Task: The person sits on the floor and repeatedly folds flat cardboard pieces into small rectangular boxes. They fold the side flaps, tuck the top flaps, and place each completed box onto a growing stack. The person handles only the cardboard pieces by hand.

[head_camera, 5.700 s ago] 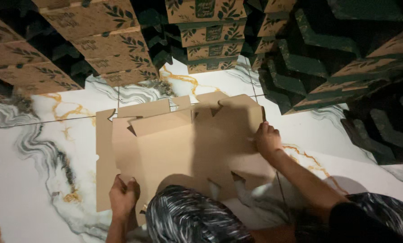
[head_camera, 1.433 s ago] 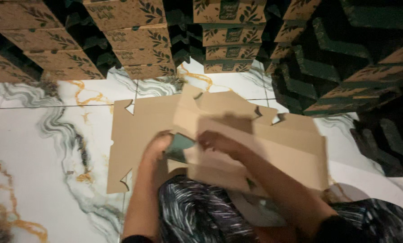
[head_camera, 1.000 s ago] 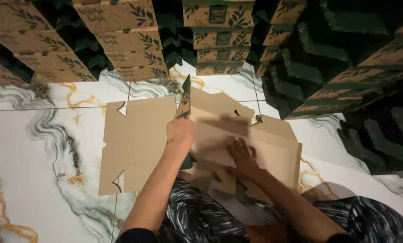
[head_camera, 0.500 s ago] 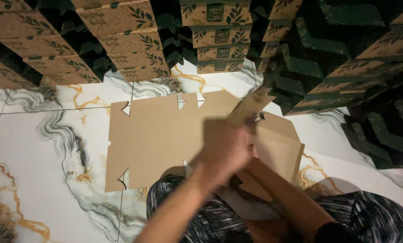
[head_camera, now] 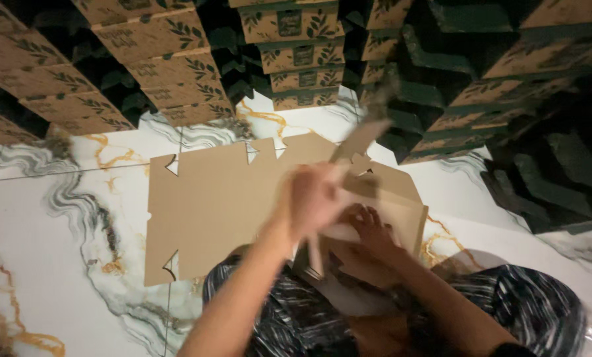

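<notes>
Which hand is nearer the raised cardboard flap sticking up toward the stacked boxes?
Left. The left hand is blurred just below the raised flap, apparently at its base. The right hand sits lower, pressing inside the folded cardboard box.

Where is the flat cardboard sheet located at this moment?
In the head view the flat cardboard sheet lies on the marbled floor, centre-left, before the stacked boxes; both hands work at its right part.
</notes>
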